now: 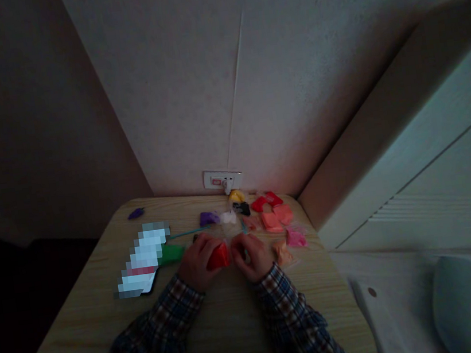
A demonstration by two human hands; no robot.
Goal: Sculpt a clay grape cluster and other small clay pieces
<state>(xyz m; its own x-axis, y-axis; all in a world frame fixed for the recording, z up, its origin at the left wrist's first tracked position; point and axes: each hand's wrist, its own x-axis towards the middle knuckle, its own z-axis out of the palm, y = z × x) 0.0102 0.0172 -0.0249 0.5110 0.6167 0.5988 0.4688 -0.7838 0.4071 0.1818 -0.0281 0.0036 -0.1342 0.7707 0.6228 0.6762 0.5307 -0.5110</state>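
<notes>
A small packet of red clay [219, 257] is gripped in my left hand [197, 262], its fingers wrapped over the top. Close beside it, my right hand [252, 255] is curled with thumb and fingertips pinched together; whatever they hold is too small to make out. Just left of my left hand lies a green packet [171, 254]. Beyond both hands are a purple packet [209, 217], a white packet [228, 217], a black packet [242, 208] and a yellow packet [236, 196]. A peach packet [282, 252] rests right of my right hand.
Red packets [266, 201], coral packets [272, 221] and a pink packet [296, 237] lie at the table's right. A phone [145, 261] with a lit, blurred screen and a small purple piece [136, 213] are at left. A wall socket [222, 179] with a plug is behind the wooden table [86, 329].
</notes>
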